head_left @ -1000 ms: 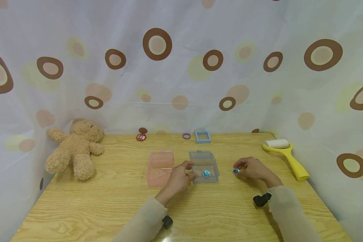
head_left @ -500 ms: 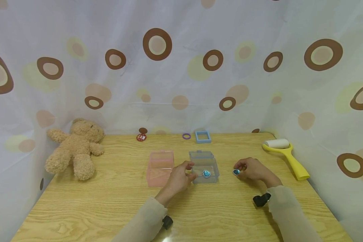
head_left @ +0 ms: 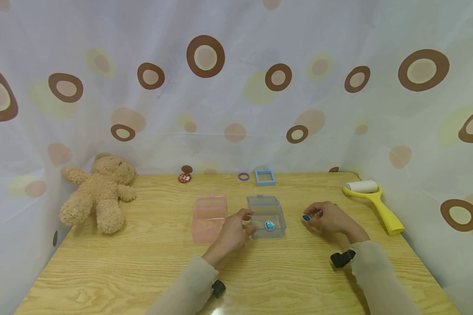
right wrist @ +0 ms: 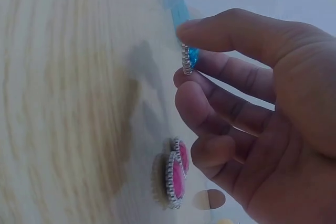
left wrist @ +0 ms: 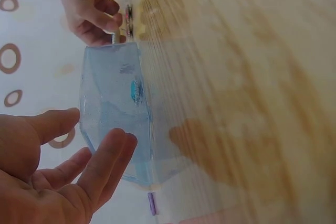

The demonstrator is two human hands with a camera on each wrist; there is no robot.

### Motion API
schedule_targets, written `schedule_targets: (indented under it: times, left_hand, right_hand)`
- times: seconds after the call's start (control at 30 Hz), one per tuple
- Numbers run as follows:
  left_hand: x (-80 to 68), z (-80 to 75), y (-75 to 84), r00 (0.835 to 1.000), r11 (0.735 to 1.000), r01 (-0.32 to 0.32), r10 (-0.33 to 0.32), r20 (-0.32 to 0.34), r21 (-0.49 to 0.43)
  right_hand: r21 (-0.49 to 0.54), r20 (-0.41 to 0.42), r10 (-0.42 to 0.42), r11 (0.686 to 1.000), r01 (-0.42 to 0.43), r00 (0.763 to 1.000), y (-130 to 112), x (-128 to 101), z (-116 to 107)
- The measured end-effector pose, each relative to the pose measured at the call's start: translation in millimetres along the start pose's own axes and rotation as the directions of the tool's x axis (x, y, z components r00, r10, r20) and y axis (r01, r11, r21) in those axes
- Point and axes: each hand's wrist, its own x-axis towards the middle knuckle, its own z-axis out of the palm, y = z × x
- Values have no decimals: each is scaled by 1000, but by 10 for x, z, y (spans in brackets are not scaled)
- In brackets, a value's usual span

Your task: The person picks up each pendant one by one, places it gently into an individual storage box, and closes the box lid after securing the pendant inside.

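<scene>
My right hand (head_left: pixel 331 217) pinches a blue gem (head_left: pixel 306 217) with a silver beaded rim between thumb and fingertips, just above the table. The gem (right wrist: pixel 187 59) shows edge-on in the right wrist view. Beyond that hand's lower fingers lie two pink gems (right wrist: pixel 177 177) with similar rims, hidden by the hand in the head view. At the left side of a clear blue box (head_left: pixel 277 218), its lid raised, my left hand (head_left: pixel 234 233) holds its fingers loosely spread, thumb and fingertips right at the wall. Inside that box lies another blue gem (head_left: pixel 270 225).
A clear pink box (head_left: pixel 206 235) with its lid up stands left of the blue one. Behind are a red disc (head_left: pixel 185 178), a purple ring (head_left: pixel 243 176) and a blue square frame (head_left: pixel 265 183). A teddy bear (head_left: pixel 102 192) sits left, a yellow-handled lint roller (head_left: pixel 384 212) right.
My right hand, pinching the blue gem, has risen a little off the table, and the gem has tilted. The left hand and both boxes stay where they were.
</scene>
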Motion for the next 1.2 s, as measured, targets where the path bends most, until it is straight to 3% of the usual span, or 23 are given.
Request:
schedule_targets:
  times: [0.2,0.67,0.93,1.2]
  left_hand:
    - [-1,0,6,1000,1000,-1,1,2,4]
    - [-14,-12,20,1000,1000,-15,16,4,-10]
    - [-9,-4,15,1000,1000,-6,6,0,-13]
    - [-6,-4,6,1000,1000,-4,4,-3,-11]
  right_hand:
    - [101,8,-19,995,18,1000,-106,-20,-53]
    - [99,-45,-75,992,79,996,-355,58,-101]
    - [144,-22,-129,981,130,991,-521,164,-26]
    - [120,3,-167,979,165,986,-677,258,86]
